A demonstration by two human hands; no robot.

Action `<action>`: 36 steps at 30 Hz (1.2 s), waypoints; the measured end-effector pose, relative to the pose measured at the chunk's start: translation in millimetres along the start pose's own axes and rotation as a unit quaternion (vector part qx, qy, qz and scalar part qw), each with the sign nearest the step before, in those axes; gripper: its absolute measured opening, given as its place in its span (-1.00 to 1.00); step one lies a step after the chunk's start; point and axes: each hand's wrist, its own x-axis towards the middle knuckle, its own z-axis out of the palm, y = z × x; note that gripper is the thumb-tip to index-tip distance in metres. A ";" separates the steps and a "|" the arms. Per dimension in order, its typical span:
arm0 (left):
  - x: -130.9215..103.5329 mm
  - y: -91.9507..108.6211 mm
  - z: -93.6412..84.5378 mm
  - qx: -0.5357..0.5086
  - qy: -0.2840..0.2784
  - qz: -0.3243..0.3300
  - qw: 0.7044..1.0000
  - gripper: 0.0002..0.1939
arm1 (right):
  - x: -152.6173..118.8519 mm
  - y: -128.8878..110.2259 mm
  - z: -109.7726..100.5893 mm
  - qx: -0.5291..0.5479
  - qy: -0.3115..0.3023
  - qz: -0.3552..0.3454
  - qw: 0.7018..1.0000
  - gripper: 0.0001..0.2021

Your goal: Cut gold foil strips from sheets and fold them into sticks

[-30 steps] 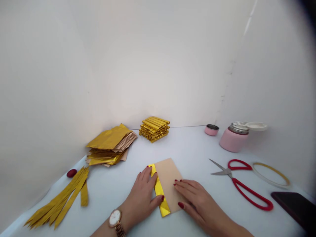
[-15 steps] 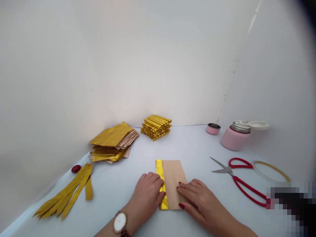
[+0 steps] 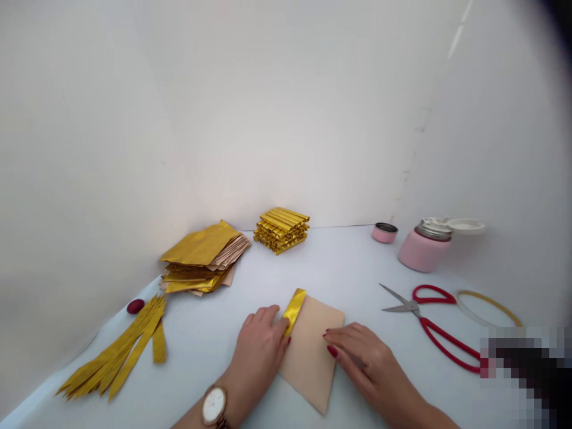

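A sheet of gold foil paper [image 3: 311, 351] lies tilted on the table, its tan backing up. Along its upper left edge runs a folded-over gold strip [image 3: 295, 308]. My left hand [image 3: 261, 345], with a watch at the wrist, is closed over that edge, thumb and fingers at the fold; part of the strip is hidden under it. My right hand [image 3: 369, 360] rests its fingertips and thumb on the sheet's right side, fingers stretched out and thumb a little apart.
A stack of gold paper [image 3: 201, 244] and cut gold strips [image 3: 118, 351] lie left, beside a dark red oval object [image 3: 135, 306]. Rolled gold tubes [image 3: 282, 229] are piled behind. Right are open red-handled scissors [image 3: 417, 308], a ring [image 3: 496, 301], a pink bottle [image 3: 422, 250] and its cap [image 3: 385, 233].
The sheet has turned clockwise, from nearly square-on to slanted, with its lower corner now nearer me. My left hand has shifted slightly left along with the folded edge.
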 end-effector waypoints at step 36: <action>2.5 -8.4 -6.7 -0.447 -0.136 -0.089 0.880 -0.73 | 8.2 4.7 -5.3 0.269 -0.098 0.245 0.926 -0.75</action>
